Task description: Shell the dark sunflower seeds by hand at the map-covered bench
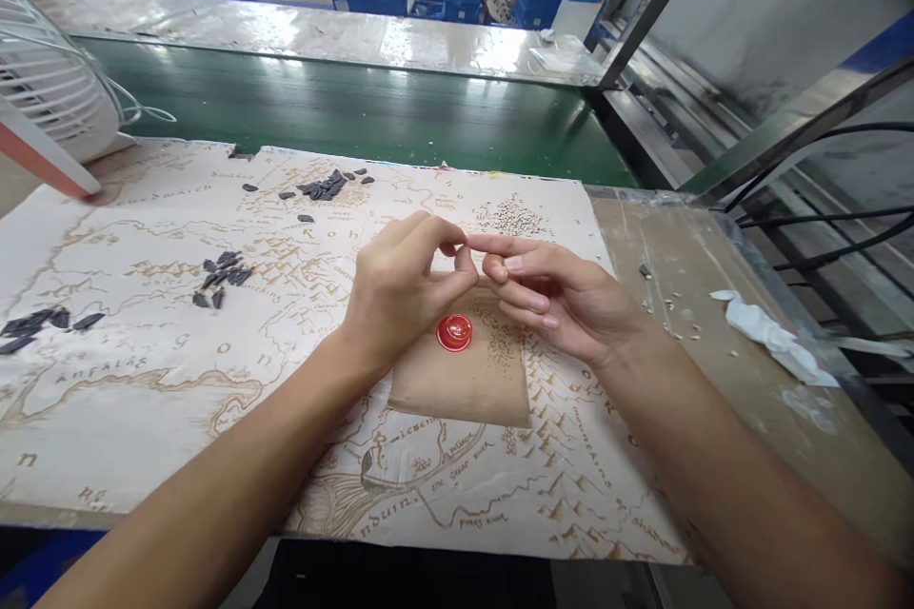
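Note:
My left hand (410, 281) is closed in a pinch, thumb against forefinger, above a brown cardboard piece (457, 390). Its fingertips meet the outstretched forefinger tip of my right hand (557, 290); anything between them is too small to make out. The right thumb and middle finger are pressed together, perhaps around a tiny pale bit, while the other fingers curl loosely. Below both hands, a round, shiny red disc or shallow dish (454, 333) rests on the cardboard. Tiny brown specks (504, 352) lie to its right. Beyond the right hand spreads a heap of small pale bits (512, 214).
Dark, pointed flat pieces lie in a back group (328, 186), a middle group (223, 276) and a left group (43, 328) on the map-printed sheet (286, 438). A white fan (57, 76) stands left. A green conveyor belt (357, 105) runs behind; crumpled tissue (775, 338) lies right.

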The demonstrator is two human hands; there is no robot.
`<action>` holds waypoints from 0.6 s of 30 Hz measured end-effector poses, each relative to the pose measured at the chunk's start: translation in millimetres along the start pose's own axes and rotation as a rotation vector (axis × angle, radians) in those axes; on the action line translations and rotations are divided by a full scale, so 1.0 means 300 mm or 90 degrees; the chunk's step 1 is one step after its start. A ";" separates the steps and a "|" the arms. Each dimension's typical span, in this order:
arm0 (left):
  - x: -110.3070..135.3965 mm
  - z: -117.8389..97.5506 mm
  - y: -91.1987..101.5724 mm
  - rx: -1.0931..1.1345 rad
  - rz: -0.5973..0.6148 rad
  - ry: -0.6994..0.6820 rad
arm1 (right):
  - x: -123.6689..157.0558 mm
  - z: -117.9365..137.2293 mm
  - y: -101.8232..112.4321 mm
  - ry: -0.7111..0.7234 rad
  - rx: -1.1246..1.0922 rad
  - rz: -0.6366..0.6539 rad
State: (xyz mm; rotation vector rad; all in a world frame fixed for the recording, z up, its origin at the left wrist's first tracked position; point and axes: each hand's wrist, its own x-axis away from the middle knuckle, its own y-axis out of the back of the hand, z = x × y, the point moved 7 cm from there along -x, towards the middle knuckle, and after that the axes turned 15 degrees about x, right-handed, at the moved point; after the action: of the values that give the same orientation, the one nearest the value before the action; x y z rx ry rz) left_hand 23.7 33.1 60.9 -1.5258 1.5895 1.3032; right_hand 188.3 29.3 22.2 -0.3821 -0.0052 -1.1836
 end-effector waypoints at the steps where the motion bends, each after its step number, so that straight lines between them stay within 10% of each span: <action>1: 0.001 -0.001 -0.002 -0.008 0.005 -0.011 | 0.000 0.001 0.003 -0.002 0.008 -0.007; 18: 0.007 0.007 -0.005 -0.020 0.000 0.013 | 0.004 0.002 0.007 -0.010 0.038 -0.050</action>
State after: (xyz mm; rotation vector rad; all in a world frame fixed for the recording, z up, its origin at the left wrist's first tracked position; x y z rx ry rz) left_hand 24.3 34.4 57.8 -1.5622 1.5894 1.3226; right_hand 190.7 29.1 22.4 -0.3419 -0.0699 -1.2547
